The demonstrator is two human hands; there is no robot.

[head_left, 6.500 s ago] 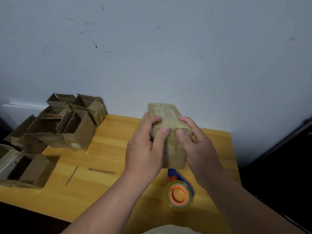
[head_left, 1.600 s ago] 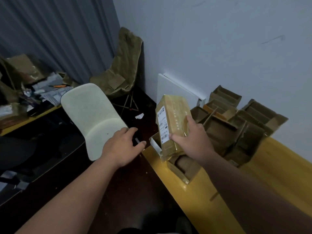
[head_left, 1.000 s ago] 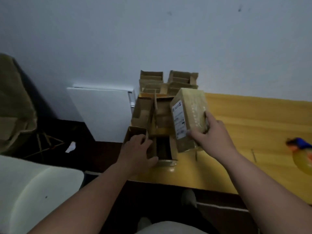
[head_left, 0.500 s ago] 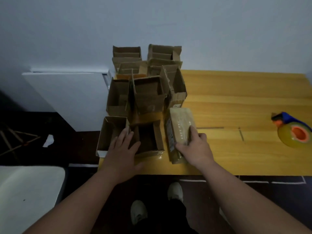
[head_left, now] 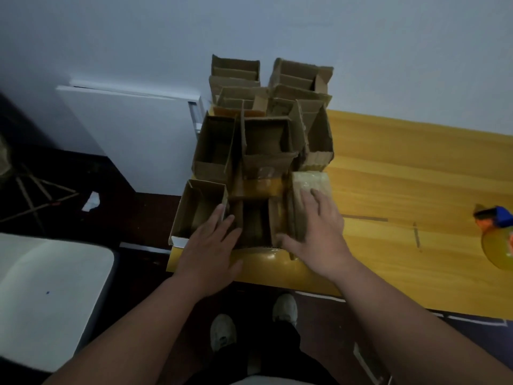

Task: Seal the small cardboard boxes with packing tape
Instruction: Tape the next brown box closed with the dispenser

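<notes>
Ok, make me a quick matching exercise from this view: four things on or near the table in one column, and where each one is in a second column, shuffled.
Things:
1. sealed box
2. tape dispenser
3. left hand
4. white chair

Places:
A. far right side of the table
B. under the right hand
C. on the floor, lower left of the view
D. reaching onto the open boxes at the table's near left corner

Pairs: 1-B, 2-A, 3-D, 4-C

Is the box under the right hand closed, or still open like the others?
Closed. The taped box under the right hand shows a glossy, unbroken top; the open box beside it shows its hollow inside.
</notes>
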